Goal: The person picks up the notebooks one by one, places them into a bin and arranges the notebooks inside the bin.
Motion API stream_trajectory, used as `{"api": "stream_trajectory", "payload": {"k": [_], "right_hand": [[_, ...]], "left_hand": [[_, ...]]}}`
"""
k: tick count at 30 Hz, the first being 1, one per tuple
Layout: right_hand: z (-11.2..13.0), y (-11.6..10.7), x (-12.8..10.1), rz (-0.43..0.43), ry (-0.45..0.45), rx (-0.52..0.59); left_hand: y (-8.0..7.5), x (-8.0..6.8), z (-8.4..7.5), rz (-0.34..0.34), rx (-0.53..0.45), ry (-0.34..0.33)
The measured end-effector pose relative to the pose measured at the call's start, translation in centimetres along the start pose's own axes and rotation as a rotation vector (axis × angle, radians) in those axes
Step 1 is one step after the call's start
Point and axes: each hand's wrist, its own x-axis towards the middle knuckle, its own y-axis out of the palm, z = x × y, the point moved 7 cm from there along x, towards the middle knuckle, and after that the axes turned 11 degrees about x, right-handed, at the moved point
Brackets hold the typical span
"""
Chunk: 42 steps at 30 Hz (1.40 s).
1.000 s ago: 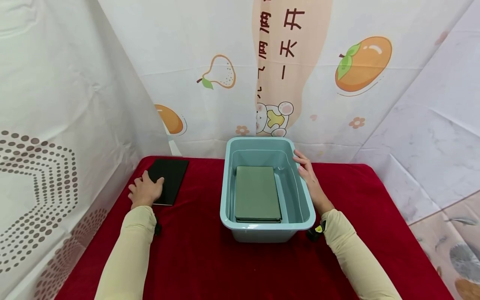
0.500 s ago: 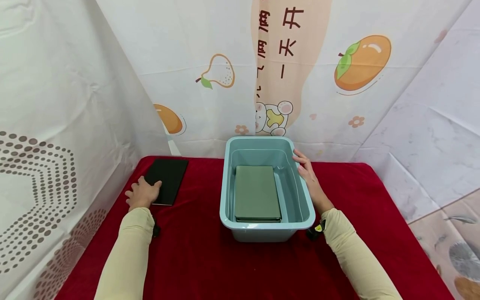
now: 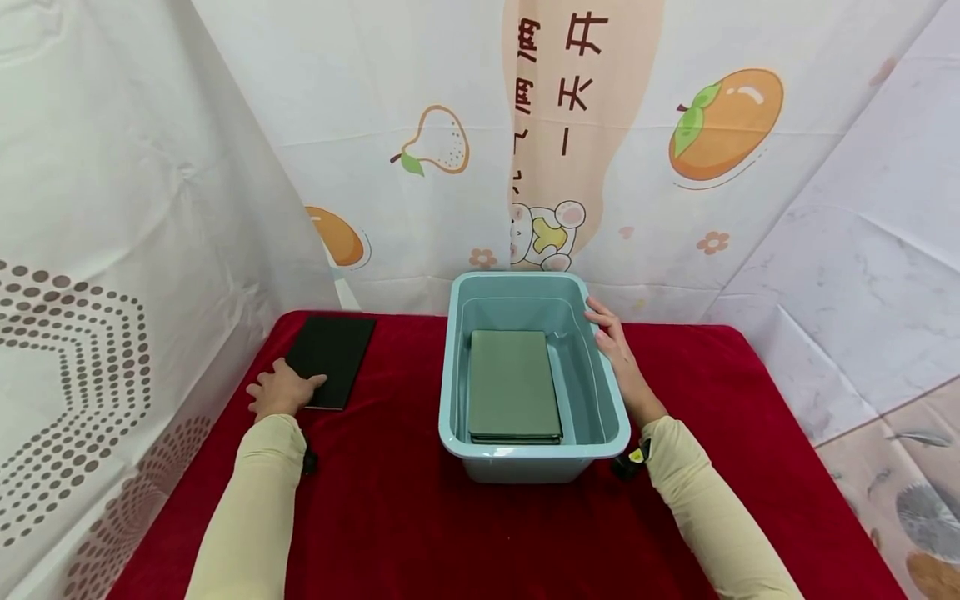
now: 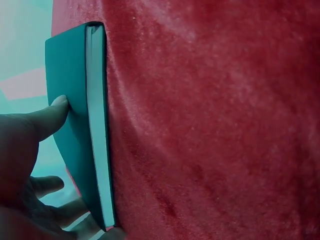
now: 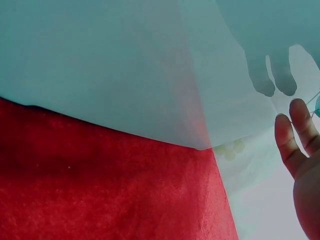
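Observation:
A black notebook (image 3: pixel 335 358) lies flat at the table's back left corner; the left wrist view shows its pale page edges. My left hand (image 3: pixel 281 389) is at its near left corner, fingers spread, with the thumb (image 4: pixel 52 112) on the cover and the other fingers low around the corner. On the right, my right hand (image 3: pixel 618 354) rests along the side rim of a light blue plastic basin (image 3: pixel 525 452). Its fingers (image 5: pixel 286 137) lie nearly straight against the outer wall in the right wrist view. Inside the basin is a short stack of grey-green hardcover notebooks (image 3: pixel 515 383).
Red velvet cloth (image 3: pixel 375 517) covers the table. White printed curtains (image 3: pixel 390 75) hang close behind it and along both sides. The basin stands at the middle of the table, its far end near the back curtain.
My left hand has slid a little toward me and left across the black notebook, uncovering more of its cover. My right hand and the basin stay in place.

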Motion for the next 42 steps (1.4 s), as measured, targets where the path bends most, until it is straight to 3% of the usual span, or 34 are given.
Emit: {"api": "stream_trajectory", "payload": {"k": [6, 17, 29, 42], "right_hand": [[-0.1, 0.1, 0.0, 0.017, -0.008, -0.04], [-0.5, -0.2, -0.1, 0.016, 0.001, -0.043], [-0.9, -0.3, -0.6, -0.007, 0.025, -0.012], [-0.4, -0.3, -0.1, -0.002, 0.01, -0.02]], "left_hand": [[-0.1, 0.3, 0.9, -0.014, -0.047, -0.059], [-0.6, 0.0, 1.1, -0.024, -0.065, -0.107], [-1.4, 0.0, 0.5, -0.07, -0.051, 0.014], [-2.8, -0.1, -0.2, -0.114, -0.101, 0.057]]}}
